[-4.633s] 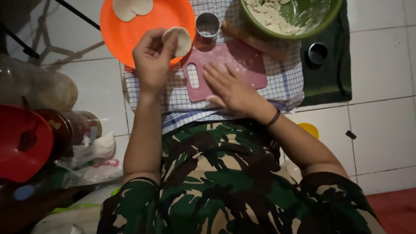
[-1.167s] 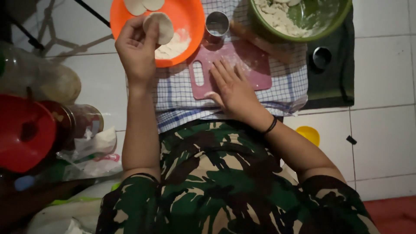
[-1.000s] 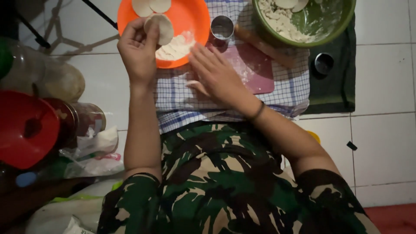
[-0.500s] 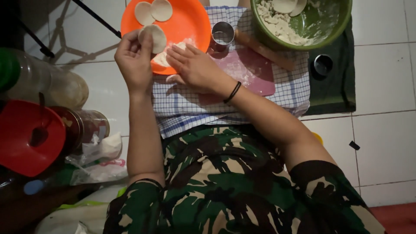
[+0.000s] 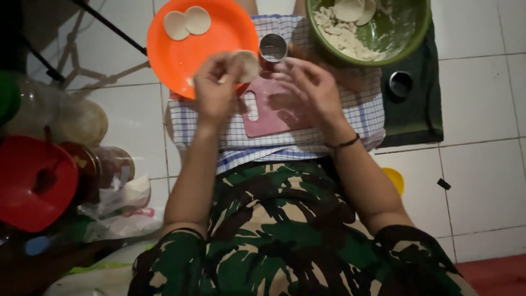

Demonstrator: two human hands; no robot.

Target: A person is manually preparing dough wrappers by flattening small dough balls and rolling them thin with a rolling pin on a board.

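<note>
Orange plate (image 5: 219,49) carries two dough rounds (image 5: 186,23); green bowl (image 5: 408,41) holds crumbly dough. Left hand (image 5: 216,90) pinches a third dough disc (image 5: 247,64) at the plate's edge; right hand (image 5: 309,90) hovers open, empty

Orange plate (image 5: 203,49) beyond the hands, pink cutting board (image 5: 268,112) beneath them on blue-checked cloth (image 5: 285,148); green bowl (image 5: 405,41) farther right.
</note>
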